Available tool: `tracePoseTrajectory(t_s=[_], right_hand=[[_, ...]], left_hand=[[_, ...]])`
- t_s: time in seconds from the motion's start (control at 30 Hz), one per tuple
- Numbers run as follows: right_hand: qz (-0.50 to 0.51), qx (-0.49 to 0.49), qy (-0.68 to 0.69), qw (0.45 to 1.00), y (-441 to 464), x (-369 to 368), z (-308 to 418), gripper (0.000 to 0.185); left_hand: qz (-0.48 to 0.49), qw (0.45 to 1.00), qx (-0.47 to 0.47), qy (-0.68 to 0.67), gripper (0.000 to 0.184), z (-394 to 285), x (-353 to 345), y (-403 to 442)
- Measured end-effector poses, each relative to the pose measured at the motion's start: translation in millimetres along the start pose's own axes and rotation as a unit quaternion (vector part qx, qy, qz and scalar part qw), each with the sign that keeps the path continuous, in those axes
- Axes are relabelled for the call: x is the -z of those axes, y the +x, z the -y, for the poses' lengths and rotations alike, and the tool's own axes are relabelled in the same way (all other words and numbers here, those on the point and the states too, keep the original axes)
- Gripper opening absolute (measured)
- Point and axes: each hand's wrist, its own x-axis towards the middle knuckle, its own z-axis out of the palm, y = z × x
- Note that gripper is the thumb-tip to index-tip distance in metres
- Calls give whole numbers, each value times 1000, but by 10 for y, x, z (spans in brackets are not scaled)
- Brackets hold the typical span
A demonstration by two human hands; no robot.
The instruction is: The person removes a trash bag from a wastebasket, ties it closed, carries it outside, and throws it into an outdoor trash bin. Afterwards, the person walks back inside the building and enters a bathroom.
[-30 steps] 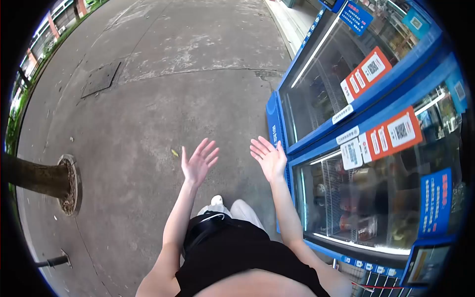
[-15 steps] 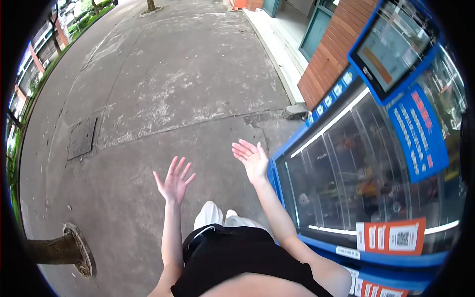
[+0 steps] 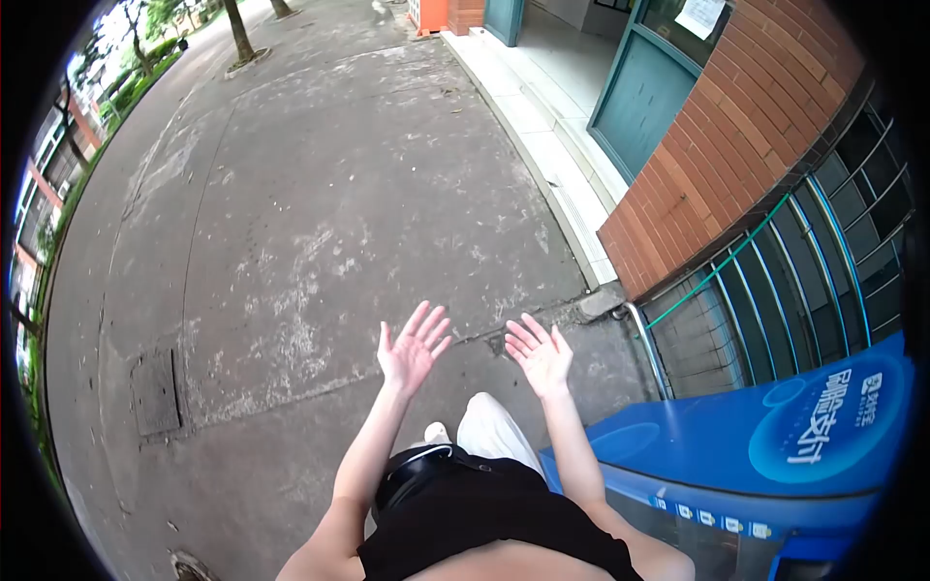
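My left hand is held out over the pavement, palm up with the fingers spread and nothing in it. To its right, my right hand is likewise raised with its fingers apart, holding nothing. A gap lies between the two hands and neither touches anything. Closest to my right arm is the blue side of a vending machine with a round printed logo. Below the hands show my white trousers and black top.
On the right stand a brick wall, metal railings and pale steps up to a teal door. A metal cover is set into the ground at left. Trees line the far left.
I have walked forward past the vending machine's glass front and screen, which are now mostly out of view. Both hands have shifted right in view and stay spread.
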Motion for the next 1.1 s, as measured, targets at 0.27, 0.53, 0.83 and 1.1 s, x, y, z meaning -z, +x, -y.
tracePoseTrajectory(t_s=[0.27,0.53,0.83,1.1], right_hand=[[38,79,110,990,3167,-97,1211,59],[102,5,143,984,6131,-1001,2463,63],[70,92,143,983,9412,-618,4154,67],[29,209,100,972,11617,-727,6152,70]], left_hand=[[19,987,125,-103,65,-448,440,3365],[-4,994,7,-109,63,-1470,-146,6363],[32,990,79,-109,60,-1871,132,10511],[52,966,219,-126,63,-1392,-664,13885]])
